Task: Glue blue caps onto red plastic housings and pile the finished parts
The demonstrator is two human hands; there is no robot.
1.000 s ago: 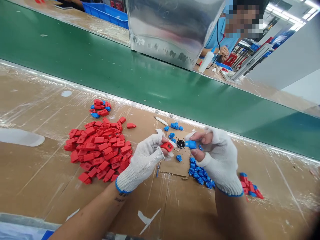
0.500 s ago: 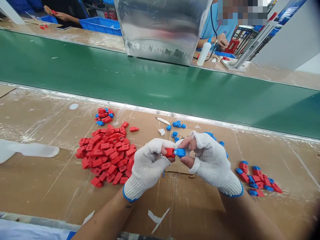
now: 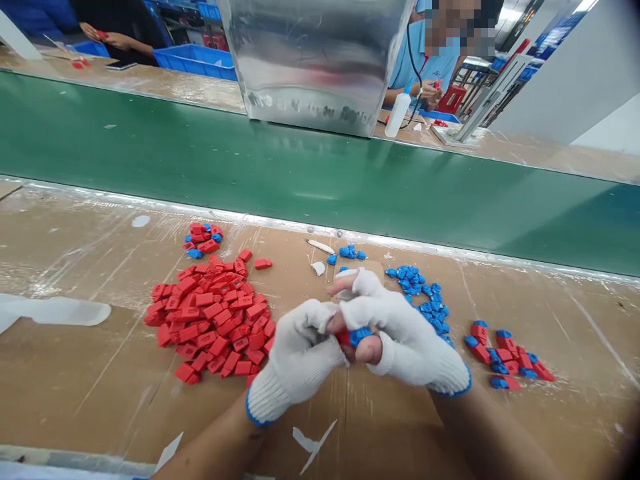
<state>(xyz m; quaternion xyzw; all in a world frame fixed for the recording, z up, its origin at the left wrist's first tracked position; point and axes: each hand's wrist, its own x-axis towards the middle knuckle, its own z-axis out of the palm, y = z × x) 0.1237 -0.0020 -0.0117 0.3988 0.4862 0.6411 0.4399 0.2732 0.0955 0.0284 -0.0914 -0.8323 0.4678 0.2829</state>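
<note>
With left hand [image 3: 303, 347] and right hand [image 3: 397, 328] I pinch a block [image 3: 344, 337] and cap [image 3: 359, 335]; some pairs [image 3: 506, 344] look joined, loose reds [image 3: 213, 321] and blues [image 3: 434, 309] remain.

Red pc [image 3: 343, 337], mostly hidden, touching blue pc [image 3: 359, 335], btwn gloved hands [image 3: 306, 357] [image 3: 403, 333].

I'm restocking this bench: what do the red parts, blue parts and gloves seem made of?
Red parts: probably hard plastic, satin; crisp edges and uniform color suggest molding. Blue parts: likely plastic too, seemingly glossier, with small highlights. Gloves: matte knit fabric, perhaps cotton; ribbed cuffs show.
</note>
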